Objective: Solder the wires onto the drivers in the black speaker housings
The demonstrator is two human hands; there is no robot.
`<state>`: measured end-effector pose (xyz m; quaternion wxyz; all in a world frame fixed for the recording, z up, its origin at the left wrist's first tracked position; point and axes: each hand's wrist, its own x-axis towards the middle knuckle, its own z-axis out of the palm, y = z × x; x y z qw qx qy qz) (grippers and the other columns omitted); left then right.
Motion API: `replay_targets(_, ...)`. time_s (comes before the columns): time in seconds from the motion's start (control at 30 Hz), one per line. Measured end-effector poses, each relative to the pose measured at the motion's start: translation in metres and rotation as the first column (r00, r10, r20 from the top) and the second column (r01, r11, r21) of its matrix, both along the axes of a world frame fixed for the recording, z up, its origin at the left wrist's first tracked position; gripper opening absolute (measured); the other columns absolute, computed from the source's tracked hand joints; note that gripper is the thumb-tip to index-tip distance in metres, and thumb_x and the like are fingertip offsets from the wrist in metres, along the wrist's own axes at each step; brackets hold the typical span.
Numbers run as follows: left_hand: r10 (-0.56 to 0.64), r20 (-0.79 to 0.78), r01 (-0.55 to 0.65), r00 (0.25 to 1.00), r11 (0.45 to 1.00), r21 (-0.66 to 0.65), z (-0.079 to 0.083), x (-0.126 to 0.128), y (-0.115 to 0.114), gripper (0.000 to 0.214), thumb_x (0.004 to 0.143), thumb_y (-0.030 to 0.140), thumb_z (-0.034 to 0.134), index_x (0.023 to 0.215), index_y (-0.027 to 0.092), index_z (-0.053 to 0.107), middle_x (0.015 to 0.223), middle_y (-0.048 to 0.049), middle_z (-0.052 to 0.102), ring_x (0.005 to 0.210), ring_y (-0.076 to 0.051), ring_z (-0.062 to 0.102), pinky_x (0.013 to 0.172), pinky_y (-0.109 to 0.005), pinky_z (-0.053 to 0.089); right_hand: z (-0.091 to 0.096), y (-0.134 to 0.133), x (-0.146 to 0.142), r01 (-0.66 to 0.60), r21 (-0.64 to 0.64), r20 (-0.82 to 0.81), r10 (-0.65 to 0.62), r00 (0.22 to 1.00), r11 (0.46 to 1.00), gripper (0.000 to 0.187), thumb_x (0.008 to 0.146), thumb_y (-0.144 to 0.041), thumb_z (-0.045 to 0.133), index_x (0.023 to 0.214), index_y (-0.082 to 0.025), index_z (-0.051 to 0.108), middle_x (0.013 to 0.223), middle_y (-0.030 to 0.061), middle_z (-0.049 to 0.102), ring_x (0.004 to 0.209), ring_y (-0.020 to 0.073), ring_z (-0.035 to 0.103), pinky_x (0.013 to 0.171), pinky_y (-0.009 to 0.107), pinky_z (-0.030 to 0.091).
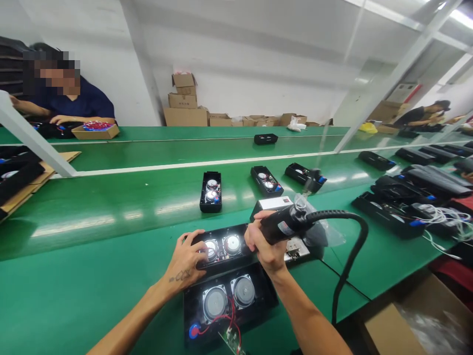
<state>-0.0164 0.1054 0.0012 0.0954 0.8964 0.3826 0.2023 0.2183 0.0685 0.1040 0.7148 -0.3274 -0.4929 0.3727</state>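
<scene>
My right hand [266,246] is wrapped round a black electric screwdriver [280,224], whose tip is hidden behind my fingers, over the right end of a black speaker housing [218,268]. Gripping that housing's left end is my left hand [189,256], fingers over the rim and thumb at the near side. Two round speakers [232,245] show inside it. Closer to me lies another black speaker housing [264,291] with two larger speakers [244,291], red wires, a blue-and-red round part [194,331] and a green circuit board [232,341].
A white-topped box [275,202] stands just beyond my right hand, beside a small metal device [295,249]. The screwdriver's thick cable [360,246] loops down on the right. Several housings [211,192] sit on the green conveyor [166,197]. More housings [391,212] and white cables [443,222] crowd the right.
</scene>
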Motion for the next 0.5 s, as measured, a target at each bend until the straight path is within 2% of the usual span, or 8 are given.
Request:
replay_targets(0.13, -0.02, 0.041, 0.019, 0.999, 1.0, 0.017, 0.0, -0.001, -0.002, 0.023, 0.062, 0.01, 0.084, 0.074, 0.027, 0.073, 0.097, 0.0, 0.076, 0.14, -0.039, 0.049, 0.11, -0.06, 0.032, -0.012, 0.005, -0.001, -0.009, -0.026, -0.003, 0.009, 1.0, 1.0, 0.026, 0.092, -0.033, 0.073, 0.107, -0.025, 0.054, 0.055, -0.0125, 0.048, 0.039, 0.0078, 0.044, 0.043, 0.023, 0.039)
replay_targets(0.3, -0.018, 0.05, 0.016, 0.999, 0.999, 0.036, 0.0, 0.0, -0.002, 0.023, 0.061, 0.01, 0.084, 0.073, 0.027, 0.074, 0.095, 0.0002, 0.076, 0.139, -0.039, 0.05, 0.111, -0.061, 0.032, -0.017, 0.005, -0.004, -0.028, -0.053, -0.011, 0.027, 1.0, 0.998, 0.026, 0.092, -0.032, 0.075, 0.107, -0.025, 0.054, 0.054, -0.0122, 0.05, 0.039, 0.0084, 0.045, 0.044, 0.023, 0.04)
replay_targets(0.5, -0.018, 0.046, 0.016, 0.999, 1.0, 0.024, -0.002, 0.0, -0.002, 0.024, 0.061, 0.01, 0.084, 0.074, 0.027, 0.073, 0.096, 0.0007, 0.076, 0.139, -0.038, 0.05, 0.112, -0.061, 0.031, -0.028, 0.007, -0.007, -0.05, -0.032, 0.006, 0.05, 0.999, 0.998, 0.022, 0.093, -0.032, 0.073, 0.104, -0.025, 0.055, 0.055, -0.0123, 0.047, 0.039, 0.0078, 0.043, 0.042, 0.022, 0.037)
